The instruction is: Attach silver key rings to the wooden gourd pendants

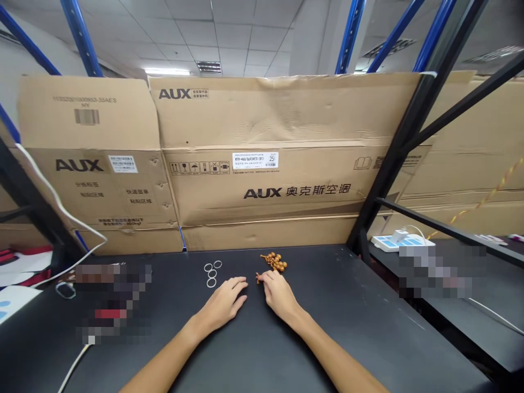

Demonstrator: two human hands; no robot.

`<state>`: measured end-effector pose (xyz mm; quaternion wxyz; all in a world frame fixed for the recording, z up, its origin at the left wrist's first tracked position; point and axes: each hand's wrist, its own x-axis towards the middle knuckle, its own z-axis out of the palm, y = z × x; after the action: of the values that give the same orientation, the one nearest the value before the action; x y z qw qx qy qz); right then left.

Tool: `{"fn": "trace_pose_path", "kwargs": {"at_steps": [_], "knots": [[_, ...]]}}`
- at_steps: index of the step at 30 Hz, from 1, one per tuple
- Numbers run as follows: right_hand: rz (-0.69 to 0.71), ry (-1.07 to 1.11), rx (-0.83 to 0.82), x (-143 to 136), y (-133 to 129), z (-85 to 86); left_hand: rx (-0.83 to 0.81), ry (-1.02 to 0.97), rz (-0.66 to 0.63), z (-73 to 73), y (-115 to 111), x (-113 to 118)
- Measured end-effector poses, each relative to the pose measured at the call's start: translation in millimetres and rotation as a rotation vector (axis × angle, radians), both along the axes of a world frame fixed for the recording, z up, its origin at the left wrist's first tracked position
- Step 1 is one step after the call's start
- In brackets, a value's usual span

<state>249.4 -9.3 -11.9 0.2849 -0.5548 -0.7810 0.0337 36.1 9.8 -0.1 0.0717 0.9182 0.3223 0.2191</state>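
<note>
My right hand [279,295] is closed in a pinch, its fingertips on a small reddish-brown piece [257,278] whose exact shape is too small to make out. Just beyond those fingers lies a pile of shiny golden-brown, bead-like pieces [279,263] on the black tabletop [254,349]. To the left, my left hand [225,301] rests low over the table, palm down, with thumb and fingers apart and nothing in it. Several thin white rings [212,273] lie flat in a loose group beyond and left of that hand, apart from it.
Large cardboard panels [262,120] stand along the table's back edge. A black metal post [393,158] rises at the right, with a white power strip [403,243] beyond it. At the left, a white cable [61,202] hangs down, and blurred-out items [110,289] lie on the table.
</note>
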Motion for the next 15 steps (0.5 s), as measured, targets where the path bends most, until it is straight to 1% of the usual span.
{"fn": "trace_pose_path", "kwargs": {"at_steps": [2, 4, 7, 9, 12, 15], "knots": [[0.128, 0.064, 0.02, -3.3, -1.7, -0.5, 0.005, -0.023, -0.006, 0.9, -0.9, 0.7], [0.195, 0.12, 0.025, -5.4, -3.4, -0.6, 0.03, -0.051, 0.036, -1.2, 0.2, 0.8], [0.146, 0.123, 0.022, -5.4, -4.0, -1.3, 0.059, -0.064, 0.097, -6.2, 4.3, 0.4], [0.088, 0.075, 0.018, -4.1, -2.8, -2.4, 0.068, -0.051, 0.103, -8.2, 6.8, 0.3], [0.048, 0.023, 0.012, -2.1, -0.5, -4.3, 0.076, -0.038, 0.098, -7.3, 8.3, 0.8], [0.054, 0.018, 0.012, -1.8, 0.0, -5.0, 0.08, -0.029, 0.097, -4.0, 7.5, 1.6]]}}
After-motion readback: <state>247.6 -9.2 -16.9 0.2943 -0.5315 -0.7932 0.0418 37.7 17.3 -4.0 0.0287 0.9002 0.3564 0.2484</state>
